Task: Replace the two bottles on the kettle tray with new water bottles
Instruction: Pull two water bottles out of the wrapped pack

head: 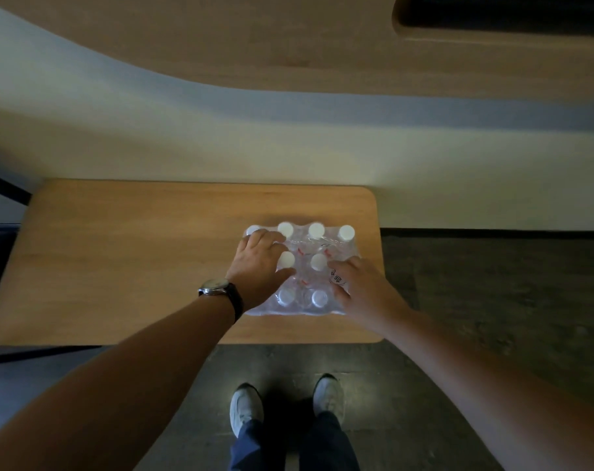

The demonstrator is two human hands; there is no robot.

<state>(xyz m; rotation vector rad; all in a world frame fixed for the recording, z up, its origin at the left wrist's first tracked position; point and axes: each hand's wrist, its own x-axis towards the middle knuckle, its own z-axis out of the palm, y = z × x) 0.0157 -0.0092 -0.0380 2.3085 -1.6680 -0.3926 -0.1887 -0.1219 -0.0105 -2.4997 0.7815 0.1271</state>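
Observation:
A shrink-wrapped pack of water bottles point(314, 248) with white caps stands on the right part of a low wooden table point(125, 260). Several caps show through the clear film. My left hand point(260, 263), with a watch on the wrist, lies on the pack's left side, fingers spread over the caps and the film. My right hand point(360, 292) rests on the pack's right front corner, fingers pressed into the plastic. Neither hand has a single bottle in it. No kettle tray is in view.
The table stands against a pale wall point(289, 147). Above it runs a curved wooden shelf point(322, 45) with a dark recess at top right. Dark floor point(492, 300) lies right of and in front of the table, where my two shoes point(285, 406) stand.

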